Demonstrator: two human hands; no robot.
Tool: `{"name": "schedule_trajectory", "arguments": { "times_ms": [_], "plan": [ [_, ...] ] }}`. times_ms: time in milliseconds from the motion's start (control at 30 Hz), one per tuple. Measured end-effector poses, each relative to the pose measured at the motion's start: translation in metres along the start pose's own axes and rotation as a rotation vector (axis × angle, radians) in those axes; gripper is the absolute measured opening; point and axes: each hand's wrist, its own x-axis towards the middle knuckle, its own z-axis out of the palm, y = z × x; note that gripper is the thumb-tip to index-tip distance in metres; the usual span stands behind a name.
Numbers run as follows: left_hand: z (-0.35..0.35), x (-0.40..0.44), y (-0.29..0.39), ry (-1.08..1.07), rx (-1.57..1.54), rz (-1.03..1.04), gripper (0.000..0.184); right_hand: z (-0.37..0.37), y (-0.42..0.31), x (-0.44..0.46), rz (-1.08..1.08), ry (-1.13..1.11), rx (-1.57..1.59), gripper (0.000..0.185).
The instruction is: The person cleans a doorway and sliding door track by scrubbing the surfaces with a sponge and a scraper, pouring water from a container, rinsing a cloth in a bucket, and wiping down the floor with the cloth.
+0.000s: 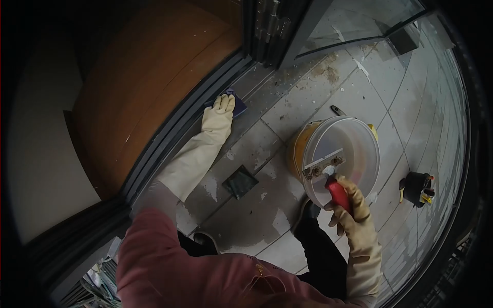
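My left hand [222, 115], in a cream rubber glove, is stretched out to the door sill. Its fingers are bent over a dark purple cloth or pad [239, 106] and press it down beside the dark metal frame; the fingertips are partly hidden. In a matching glove, my right hand [352, 208] grips the red handle [338, 194] of a scraper. The wide, dirty blade [323, 164] is above the mouth of a translucent plastic bucket [377, 154] on the floor. Whether the blade touches the bucket rim, I cannot tell.
A black square floor piece [240, 181] lies between my feet and the sill. A small black container [417, 188] with tools stands at the right. A dark handle [337, 110] shows behind the bucket. An open glass door [354, 23] stands beyond; debris marks the tiles.
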Motion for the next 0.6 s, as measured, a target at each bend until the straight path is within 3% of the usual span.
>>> {"name": "schedule_trajectory", "arguments": {
  "times_ms": [100, 200, 300, 333, 400, 433, 467, 533, 567, 600],
  "plan": [
    [-0.001, 0.016, 0.007, 0.013, -0.027, 0.003, 0.071, -0.016, 0.022, 0.026, -0.014, 0.237, 0.166, 0.055],
    [0.024, 0.1, 0.038, 0.067, -0.097, -0.058, 0.064, -0.023, 0.042, 0.084, 0.205, 0.254, -0.314, 0.058],
    [0.037, 0.148, 0.06, 0.004, -0.088, -0.181, 0.058, -0.048, 0.133, 0.178, -0.098, 0.302, -0.81, 0.061],
    [0.043, 0.144, 0.057, 0.113, -0.038, -0.123, 0.054, -0.045, 0.141, 0.188, -0.031, 0.239, -0.861, 0.063],
    [0.028, 0.133, 0.037, -0.03, -0.184, 0.01, 0.052, -0.038, 0.156, 0.206, 0.093, 0.1, -0.968, 0.067],
    [0.027, 0.117, 0.028, -0.05, -0.188, 0.05, 0.054, -0.025, 0.099, 0.174, 0.323, -0.1, -0.653, 0.068],
    [0.015, 0.091, 0.019, -0.051, -0.162, 0.07, 0.06, -0.02, 0.067, 0.14, 0.335, -0.066, -0.484, 0.068],
    [-0.019, 0.028, -0.001, -0.093, -0.055, 0.103, 0.068, -0.02, 0.046, 0.093, 0.24, 0.183, -0.502, 0.069],
    [-0.034, -0.002, -0.013, -0.141, 0.023, 0.115, 0.07, -0.022, 0.043, 0.071, 0.096, 0.238, -0.453, 0.07],
    [-0.046, -0.029, -0.025, -0.201, 0.027, 0.11, 0.073, -0.018, 0.029, 0.048, 0.093, 0.234, -0.456, 0.07]
  ]
}}
